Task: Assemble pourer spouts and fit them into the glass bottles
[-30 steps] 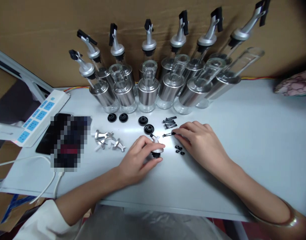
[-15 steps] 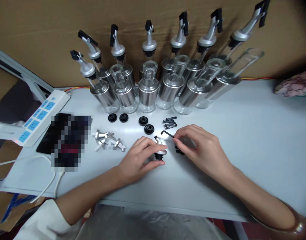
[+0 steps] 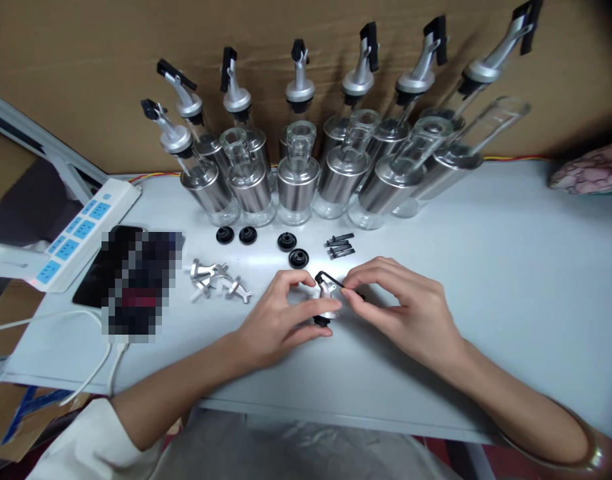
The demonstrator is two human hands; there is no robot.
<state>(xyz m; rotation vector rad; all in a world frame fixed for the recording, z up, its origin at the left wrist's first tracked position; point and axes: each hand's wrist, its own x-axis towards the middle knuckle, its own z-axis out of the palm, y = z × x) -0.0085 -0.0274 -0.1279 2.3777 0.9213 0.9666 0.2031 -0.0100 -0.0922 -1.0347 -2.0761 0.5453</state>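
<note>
My left hand [image 3: 281, 313] grips a silver pourer spout [image 3: 329, 305] with a black stopper at its base, just above the table. Between the thumb and fingers of my right hand [image 3: 403, 300] is a thin black lever [image 3: 332, 278], bent at one end. Its bent end meets the tip of the spout; whether it is seated there I cannot tell. Behind my hands lie several black strips [image 3: 340, 245] and several round black stopper pieces [image 3: 299, 258]. Loose silver spouts [image 3: 219, 277] rest to the left. More small black parts near my right fingers are mostly hidden.
Several glass bottles with steel bands [image 3: 297, 183] stand along the back, the rear ones topped with pourers. At left are a white power strip [image 3: 86, 233], a blurred dark phone [image 3: 99, 280] and white cables [image 3: 109, 360]. A patterned cloth item [image 3: 591, 167] lies at far right.
My right hand has brought the bent end of the lever left and down onto the spout's tip. The spout has shifted slightly right and tilted in my left fingers.
</note>
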